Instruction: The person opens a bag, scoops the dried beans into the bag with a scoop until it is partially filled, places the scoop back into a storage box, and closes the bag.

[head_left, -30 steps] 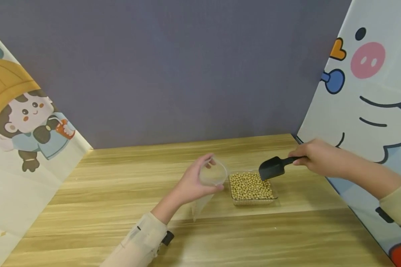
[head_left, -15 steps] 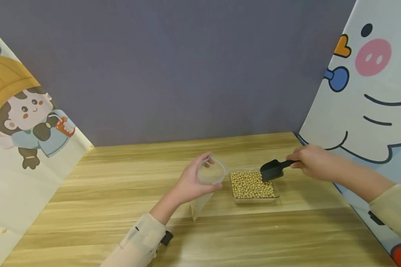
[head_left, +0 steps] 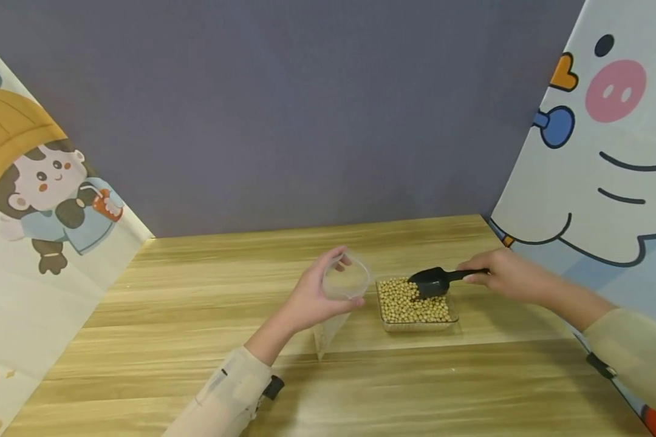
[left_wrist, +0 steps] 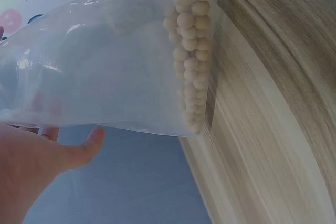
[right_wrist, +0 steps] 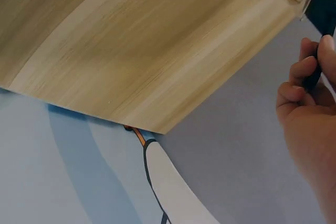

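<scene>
My left hand [head_left: 310, 298] grips a clear plastic bag [left_wrist: 115, 61] round its mouth, which is spread into a wide ring. A small layer of round yellow beans [left_wrist: 190, 61], apparently soybeans, lies in the bag's bottom corner. Right of it stands a clear rectangular container [head_left: 420, 328] filled with the same soybeans [head_left: 404, 309]. My right hand [head_left: 505, 277] holds a black scoop [head_left: 432, 283] by its handle. The scoop's blade is tipped left, its front edge sunk among the beans near the container's back right.
A wood-grain table [head_left: 197, 315] bears the container. Behind it rises a plain grey panel [head_left: 306, 121]. White panels with cartoon prints flank the left [head_left: 11, 291] and right [head_left: 546, 188] sides.
My right hand has moved left and slightly down, pushing the scoop from the container's right side into the beans. My left hand and the bag have stayed nearly still.
</scene>
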`<state>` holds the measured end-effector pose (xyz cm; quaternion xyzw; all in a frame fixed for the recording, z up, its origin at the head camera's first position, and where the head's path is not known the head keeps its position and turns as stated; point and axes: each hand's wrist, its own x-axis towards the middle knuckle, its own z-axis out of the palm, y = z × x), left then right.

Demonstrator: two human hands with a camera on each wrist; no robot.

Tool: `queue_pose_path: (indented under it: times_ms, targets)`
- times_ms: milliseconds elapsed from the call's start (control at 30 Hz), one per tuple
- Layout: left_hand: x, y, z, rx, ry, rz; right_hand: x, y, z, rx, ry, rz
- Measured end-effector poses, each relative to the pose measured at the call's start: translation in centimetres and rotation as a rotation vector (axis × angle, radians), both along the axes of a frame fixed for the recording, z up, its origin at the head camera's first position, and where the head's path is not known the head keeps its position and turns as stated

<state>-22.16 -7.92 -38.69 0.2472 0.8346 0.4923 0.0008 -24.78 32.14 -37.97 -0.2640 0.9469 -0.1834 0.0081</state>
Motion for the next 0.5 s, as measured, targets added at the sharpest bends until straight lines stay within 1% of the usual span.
queue_pose_path:
  times_ms: [233, 367, 500]
  targets:
    - [-0.1, 0.2, 0.0, 0.008, 0.006, -0.012, -0.6, -1.1, -0.7, -0.010, 0.024, 0.063]
    - [0.0, 0.3, 0.2, 0.003, -0.005, -0.007, -0.4, -1.4, -0.9, -0.021, -0.028, 0.062]
    - [-0.1, 0.3, 0.1, 0.003, -0.013, -0.004, 0.0, -1.6, -1.1, -0.041, -0.067, 0.070]
